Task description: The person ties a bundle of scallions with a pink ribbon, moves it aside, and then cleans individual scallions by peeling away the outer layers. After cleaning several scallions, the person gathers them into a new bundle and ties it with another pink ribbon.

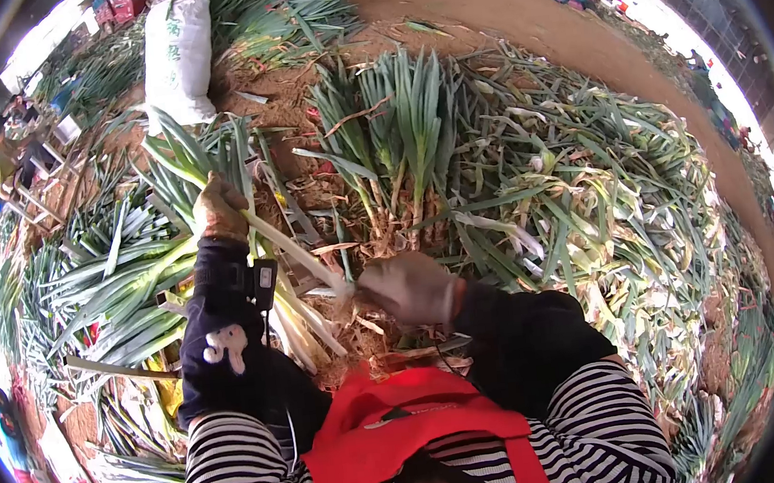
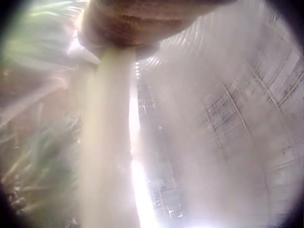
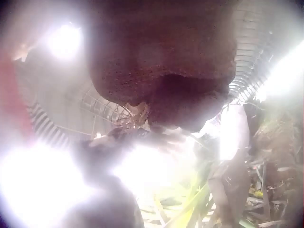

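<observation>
My gloved left hand (image 1: pixel 221 209) grips a leek (image 1: pixel 289 242) around its upper stalk, its green leaves fanning up and away beyond the fist. The white shank slants down to the right, toward my gloved right hand (image 1: pixel 410 289), which is blurred. In the right wrist view the right hand's fingers (image 3: pixel 161 61) are curled, with pale root strands (image 3: pixel 137 113) showing at their lower edge. The left wrist view has the pale shank (image 2: pixel 107 142) running down from under the left glove (image 2: pixel 137 23). Several white-stemmed leeks (image 1: pixel 298 334) lie below the left forearm.
Bunched leeks (image 1: pixel 403 114) stand ahead on the soil. A wide heap of loose leaves and peelings (image 1: pixel 608 211) spreads at the right. More leeks (image 1: pixel 120 276) lie at the left. A stuffed white sack (image 1: pixel 178 57) stands farther off, near a seated person (image 1: pixel 10 152).
</observation>
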`<action>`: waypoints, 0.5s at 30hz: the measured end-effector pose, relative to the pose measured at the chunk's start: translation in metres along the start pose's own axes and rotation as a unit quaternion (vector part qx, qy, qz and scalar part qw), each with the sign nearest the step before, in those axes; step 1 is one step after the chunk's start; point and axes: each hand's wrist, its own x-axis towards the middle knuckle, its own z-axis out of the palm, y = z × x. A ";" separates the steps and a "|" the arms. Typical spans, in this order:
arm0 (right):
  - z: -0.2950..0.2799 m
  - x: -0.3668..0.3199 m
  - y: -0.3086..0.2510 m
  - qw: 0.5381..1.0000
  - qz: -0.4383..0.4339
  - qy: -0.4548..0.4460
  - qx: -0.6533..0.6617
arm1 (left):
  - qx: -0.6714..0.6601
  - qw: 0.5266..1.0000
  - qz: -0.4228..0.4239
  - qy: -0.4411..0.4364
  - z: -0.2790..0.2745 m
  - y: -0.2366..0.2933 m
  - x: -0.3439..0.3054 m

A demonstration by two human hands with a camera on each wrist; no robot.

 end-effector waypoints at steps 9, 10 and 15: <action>-0.040 -0.046 0.055 0.856 0.279 -0.315 -0.299 | 0.069 0.989 0.129 0.031 -0.016 0.023 0.015; -0.044 -0.043 0.057 0.855 0.283 -0.316 -0.299 | 0.066 0.986 0.146 0.041 -0.006 0.016 0.008; -0.031 -0.005 0.023 0.952 0.252 -0.171 0.022 | 0.091 0.983 0.154 -0.044 0.041 -0.001 -0.049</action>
